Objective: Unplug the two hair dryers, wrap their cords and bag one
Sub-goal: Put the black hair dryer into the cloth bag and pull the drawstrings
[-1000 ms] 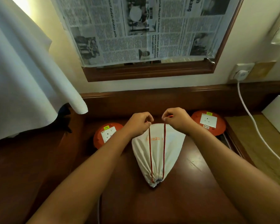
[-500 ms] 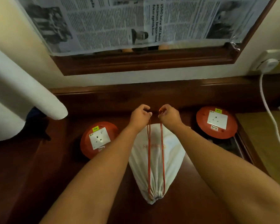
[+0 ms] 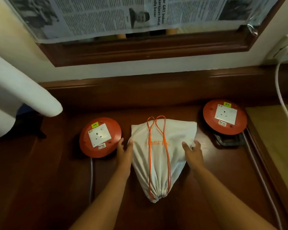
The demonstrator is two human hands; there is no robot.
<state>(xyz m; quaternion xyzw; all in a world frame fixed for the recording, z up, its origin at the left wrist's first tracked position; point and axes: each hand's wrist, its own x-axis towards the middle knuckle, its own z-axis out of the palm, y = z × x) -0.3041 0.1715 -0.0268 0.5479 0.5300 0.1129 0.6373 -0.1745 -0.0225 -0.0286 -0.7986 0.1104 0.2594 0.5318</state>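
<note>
A white drawstring bag lies on the dark wooden bench, its gathered mouth toward the person and its orange cords laid along its top. Both forearms reach forward. The left hand rests against the bag's left edge, fingers straight, grip loose and holding nothing. The right hand presses the bag's right side, fingers spread. An orange extension reel sits just left; another reel sits farther right.
</note>
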